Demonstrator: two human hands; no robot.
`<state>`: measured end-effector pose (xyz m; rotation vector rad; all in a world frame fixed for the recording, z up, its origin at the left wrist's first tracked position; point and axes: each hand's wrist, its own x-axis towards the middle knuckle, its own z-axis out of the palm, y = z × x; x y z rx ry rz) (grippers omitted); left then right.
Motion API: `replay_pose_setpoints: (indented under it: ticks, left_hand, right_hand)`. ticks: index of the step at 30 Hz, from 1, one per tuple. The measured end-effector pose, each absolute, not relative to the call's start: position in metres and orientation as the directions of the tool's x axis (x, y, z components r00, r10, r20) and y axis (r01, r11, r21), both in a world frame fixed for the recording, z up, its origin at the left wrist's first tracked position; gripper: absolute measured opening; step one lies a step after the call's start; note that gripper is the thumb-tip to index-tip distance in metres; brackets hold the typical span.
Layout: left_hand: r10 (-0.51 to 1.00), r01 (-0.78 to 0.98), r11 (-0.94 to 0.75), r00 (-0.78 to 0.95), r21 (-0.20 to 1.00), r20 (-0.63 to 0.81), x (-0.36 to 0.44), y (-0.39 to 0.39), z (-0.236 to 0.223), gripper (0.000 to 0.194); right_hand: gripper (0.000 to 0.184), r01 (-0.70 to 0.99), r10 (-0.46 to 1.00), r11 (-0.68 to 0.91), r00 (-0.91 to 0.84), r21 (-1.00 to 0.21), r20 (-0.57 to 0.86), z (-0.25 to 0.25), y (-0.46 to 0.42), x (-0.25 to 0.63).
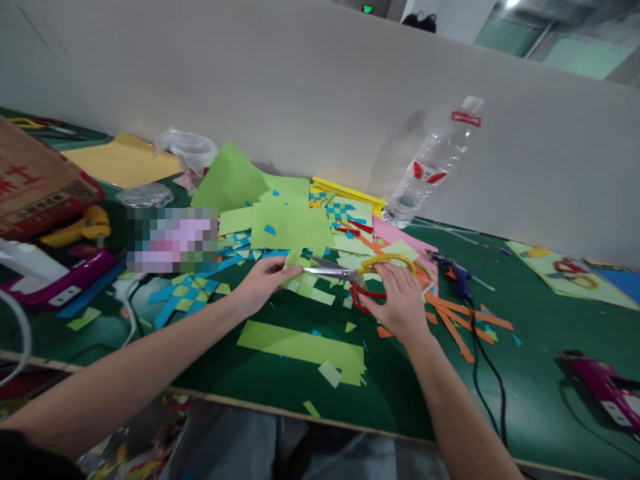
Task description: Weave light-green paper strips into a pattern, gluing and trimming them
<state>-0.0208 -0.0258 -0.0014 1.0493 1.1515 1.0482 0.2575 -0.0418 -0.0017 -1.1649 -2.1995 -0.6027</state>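
My right hand (397,297) has its fingers in the handles of a pair of scissors (343,272) with one yellow and one red loop. The blades stand apart and point left toward my left hand (267,280). That hand pinches a narrow green paper strip (294,259), which lies at the blade tips. Behind the strip lies a larger light green sheet (290,225) with small blue scraps on it. Closer to me on the table is a wide green paper strip (300,345), with a pale scrap (330,373) at its right end.
Blue-and-green woven paper strips (185,293) lie left, orange strips (457,323) right. A plastic bottle (425,173) stands by the wall. A glue gun (453,272) with a black cord, a purple tool (603,387) and another scissors (575,275) are at right; a paper bag (40,180) is left.
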Motion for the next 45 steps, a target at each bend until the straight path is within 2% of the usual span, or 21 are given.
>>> replay_pose_setpoints:
  ticks: [4, 9, 23, 45]
  left_hand:
    - [0.991, 0.014, 0.090, 0.103, 0.996, -0.091, -0.021, -0.025, -0.004, 0.023]
    - [0.984, 0.085, 0.047, 0.167, 0.995, -0.061, -0.022, -0.024, -0.009, 0.027]
    - [0.961, 0.100, 0.017, 0.274, 0.995, -0.044, -0.022, -0.022, -0.010, 0.039]
    - [0.962, 0.040, 0.057, 0.264, 0.998, -0.066, -0.022, -0.021, -0.012, 0.035]
  right_hand:
    - [0.045, 0.837, 0.564, 0.526, -0.477, 0.152, 0.674, 0.000, -0.042, 0.257]
    - [0.046, 0.825, 0.579, 0.550, -0.490, 0.131, 0.652, -0.002, -0.042, 0.259]
    - [0.047, 0.788, 0.543, 0.602, -0.522, 0.128, 0.658, -0.003, -0.042, 0.258]
    - [0.049, 0.764, 0.537, 0.630, -0.557, 0.138, 0.634, -0.003, -0.044, 0.256]
